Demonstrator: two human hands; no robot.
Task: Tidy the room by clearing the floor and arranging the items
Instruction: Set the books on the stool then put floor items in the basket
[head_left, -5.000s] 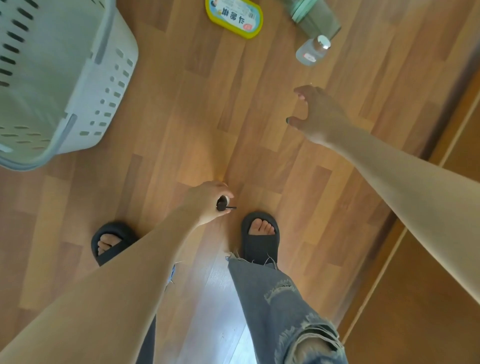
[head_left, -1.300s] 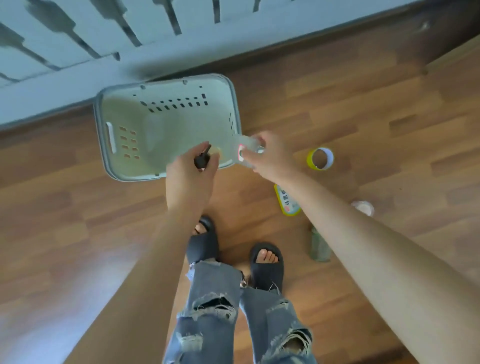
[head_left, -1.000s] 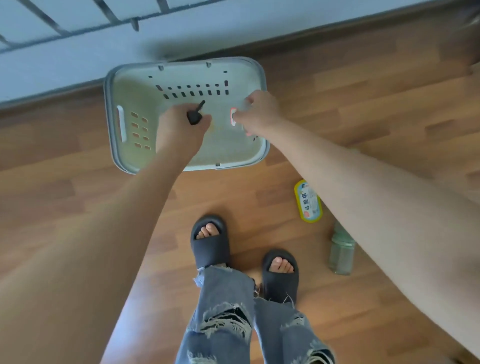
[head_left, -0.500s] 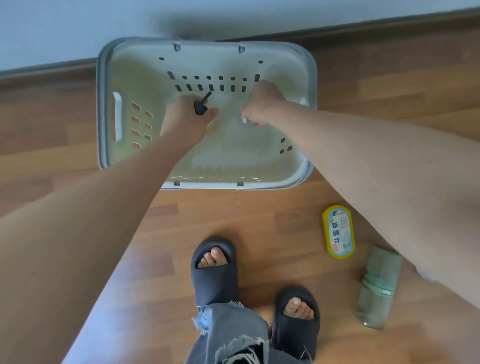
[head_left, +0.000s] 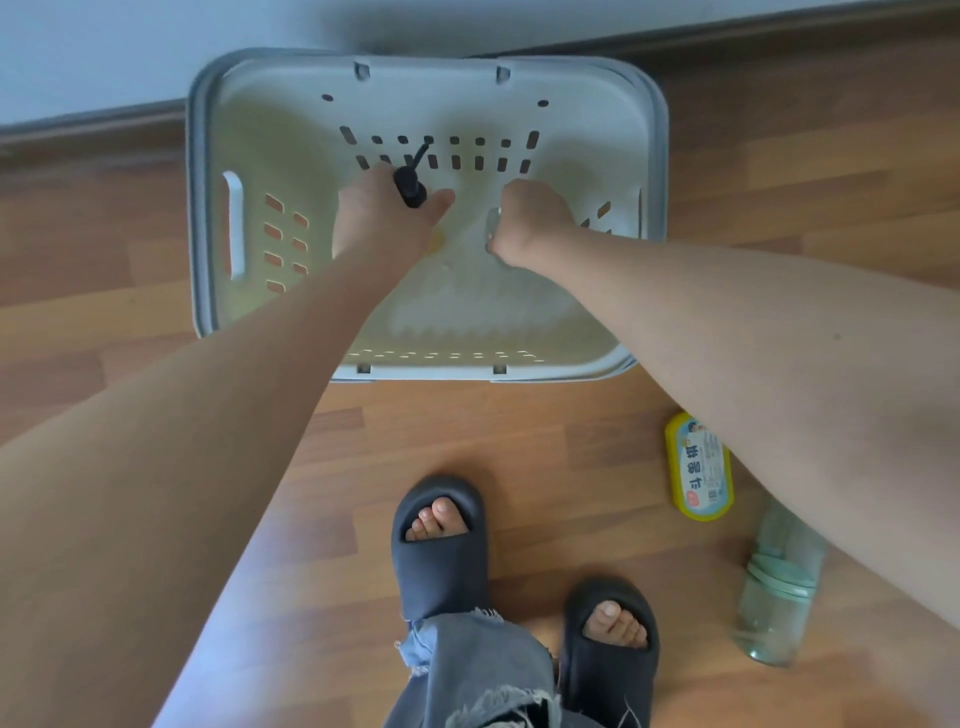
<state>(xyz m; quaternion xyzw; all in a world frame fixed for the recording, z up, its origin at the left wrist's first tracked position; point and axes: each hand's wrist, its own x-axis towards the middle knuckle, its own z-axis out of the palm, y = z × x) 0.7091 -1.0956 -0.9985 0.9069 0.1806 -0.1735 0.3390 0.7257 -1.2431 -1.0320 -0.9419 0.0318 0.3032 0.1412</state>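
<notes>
**Reaching deeper into the basket (head_left: 208, 218)**

Since half a second back, both hands have gone lower inside it; it sits at twelve o'clock from the slippers (head_left: 441, 545). The left hand (head_left: 384, 218) grips a small black stemmed thing (head_left: 410, 188). The right hand (head_left: 532, 223) is curled round what looks like a small clear bottle (head_left: 492, 228), mostly hidden. This is the drop-off; next, I'd say, both let go low inside. The yellow tin (head_left: 698, 465) and green bottle (head_left: 779, 587) wait on the floor (head_left: 104, 338) at four o'clock.
</notes>
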